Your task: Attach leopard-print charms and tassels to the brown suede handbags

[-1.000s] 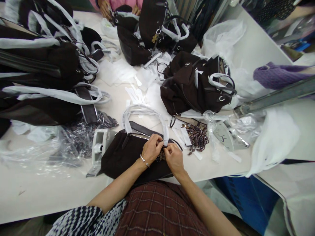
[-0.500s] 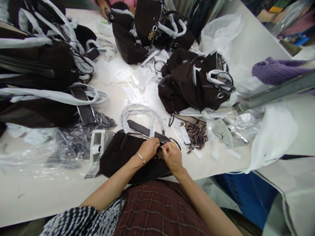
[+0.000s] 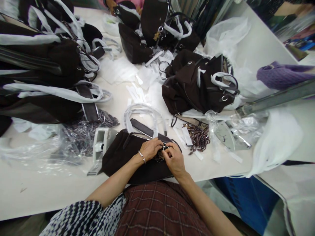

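A dark brown handbag [image 3: 120,160] lies in front of me at the table's near edge, its handles [image 3: 128,114] wrapped in white. Over its right upper part my left hand [image 3: 150,149] and my right hand [image 3: 174,159] meet, both with fingers pinched. Between the fingertips shows a metal ring [image 3: 165,147], and a patterned charm [image 3: 159,156] hangs just below it against the bag. My right fingers close on the ring. My left fingertips touch it from the other side, partly hiding it.
A tape dispenser [image 3: 103,144] stands against the bag's left side. Braided straps [image 3: 199,136] lie to the right, near plastic wrapping [image 3: 213,131]. More brown bags [image 3: 194,82] fill the back and the left [image 3: 49,108]. A person's hand [image 3: 110,6] shows at the far edge.
The view has shifted slightly, so the scene sits further right. My right hand has turned a little and its fingers have spread more around the ring, which now shows more plainly.
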The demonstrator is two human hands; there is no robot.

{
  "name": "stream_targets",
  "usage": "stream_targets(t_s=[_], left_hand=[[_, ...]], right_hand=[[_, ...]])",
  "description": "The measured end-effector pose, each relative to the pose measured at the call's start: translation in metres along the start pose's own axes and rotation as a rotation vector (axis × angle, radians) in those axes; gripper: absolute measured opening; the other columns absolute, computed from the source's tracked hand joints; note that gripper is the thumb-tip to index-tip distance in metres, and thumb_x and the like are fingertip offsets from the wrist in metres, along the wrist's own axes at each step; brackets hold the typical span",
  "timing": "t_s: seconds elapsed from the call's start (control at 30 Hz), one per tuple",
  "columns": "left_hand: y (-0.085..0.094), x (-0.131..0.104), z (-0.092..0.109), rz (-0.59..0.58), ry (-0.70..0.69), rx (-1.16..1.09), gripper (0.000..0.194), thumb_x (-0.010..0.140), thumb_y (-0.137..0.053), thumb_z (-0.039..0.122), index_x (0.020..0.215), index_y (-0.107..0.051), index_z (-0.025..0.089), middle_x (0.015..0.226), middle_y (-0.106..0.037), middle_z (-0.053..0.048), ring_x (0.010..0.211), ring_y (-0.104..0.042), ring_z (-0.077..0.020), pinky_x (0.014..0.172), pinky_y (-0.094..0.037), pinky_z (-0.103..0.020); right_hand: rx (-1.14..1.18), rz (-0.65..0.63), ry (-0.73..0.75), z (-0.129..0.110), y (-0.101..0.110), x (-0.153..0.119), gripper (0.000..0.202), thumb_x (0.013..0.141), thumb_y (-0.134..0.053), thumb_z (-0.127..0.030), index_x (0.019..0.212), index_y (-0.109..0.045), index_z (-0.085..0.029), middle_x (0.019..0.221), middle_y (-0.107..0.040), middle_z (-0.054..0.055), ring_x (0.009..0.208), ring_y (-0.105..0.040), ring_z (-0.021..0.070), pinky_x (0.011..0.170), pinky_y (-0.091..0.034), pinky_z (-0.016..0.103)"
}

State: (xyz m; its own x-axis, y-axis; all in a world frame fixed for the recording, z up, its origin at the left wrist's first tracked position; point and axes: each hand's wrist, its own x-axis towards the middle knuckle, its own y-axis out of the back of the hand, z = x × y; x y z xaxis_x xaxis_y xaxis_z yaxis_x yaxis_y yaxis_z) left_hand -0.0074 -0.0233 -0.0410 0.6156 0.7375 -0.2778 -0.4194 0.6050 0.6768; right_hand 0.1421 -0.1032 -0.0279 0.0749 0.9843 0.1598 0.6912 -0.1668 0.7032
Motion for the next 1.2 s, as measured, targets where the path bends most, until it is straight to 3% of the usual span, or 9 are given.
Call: stream_targets(t_s=[0.43,0.63,0.73,0.97,1.2], left_hand=[[-0.007,0.003,-0.004,0.03,0.002,-0.144,0.021,0.088,-0.048,0.026,0.095,-0.068,0.024,0.093,-0.063,-0.001,0.087,-0.061,-0.0162,0.081,-0.044,-0.026],[-0.001,0.001,0.001,0.012,0.0,-0.117,0.027,0.09,-0.044,0.03,0.094,-0.07,0.023,0.089,-0.063,-0.002,0.083,-0.06,-0.0159,0.076,-0.043,-0.025],[0.004,0.004,0.006,-0.029,0.065,-0.1,0.036,0.092,-0.04,0.038,0.086,-0.072,0.023,0.086,-0.066,-0.002,0.077,-0.061,-0.0156,0.07,-0.042,-0.025],[0.006,0.017,0.02,-0.058,0.33,-0.062,0.028,0.08,-0.053,0.042,0.087,-0.076,0.029,0.08,-0.073,-0.001,0.073,-0.064,-0.0177,0.06,-0.039,-0.024],[0.002,0.028,0.012,-0.079,0.295,-0.172,0.021,0.074,-0.059,0.034,0.081,-0.076,0.025,0.083,-0.073,-0.001,0.073,-0.064,-0.0156,0.061,-0.042,-0.022]], right_hand=[[0.03,0.0,-0.095,0.006,-0.006,0.001,0.016,0.081,-0.056,-0.011,0.067,-0.055,-0.02,0.102,-0.061,0.009,0.093,-0.06,0.0195,0.081,-0.05,0.033],[0.022,0.013,-0.116,0.009,-0.011,0.007,0.016,0.082,-0.059,-0.014,0.067,-0.056,-0.02,0.097,-0.061,0.009,0.093,-0.06,0.0207,0.082,-0.049,0.034],[0.032,0.02,-0.118,0.011,-0.012,0.006,0.016,0.083,-0.06,-0.017,0.067,-0.057,-0.021,0.097,-0.061,0.009,0.093,-0.059,0.0206,0.081,-0.048,0.034],[0.029,0.037,-0.132,0.016,-0.013,0.006,0.018,0.081,-0.058,-0.013,0.066,-0.054,-0.021,0.092,-0.06,0.006,0.09,-0.058,0.0187,0.08,-0.047,0.032],[-0.013,0.013,-0.112,0.019,-0.017,0.005,0.018,0.082,-0.059,-0.016,0.065,-0.054,-0.021,0.092,-0.06,0.006,0.087,-0.058,0.0184,0.076,-0.047,0.031]])
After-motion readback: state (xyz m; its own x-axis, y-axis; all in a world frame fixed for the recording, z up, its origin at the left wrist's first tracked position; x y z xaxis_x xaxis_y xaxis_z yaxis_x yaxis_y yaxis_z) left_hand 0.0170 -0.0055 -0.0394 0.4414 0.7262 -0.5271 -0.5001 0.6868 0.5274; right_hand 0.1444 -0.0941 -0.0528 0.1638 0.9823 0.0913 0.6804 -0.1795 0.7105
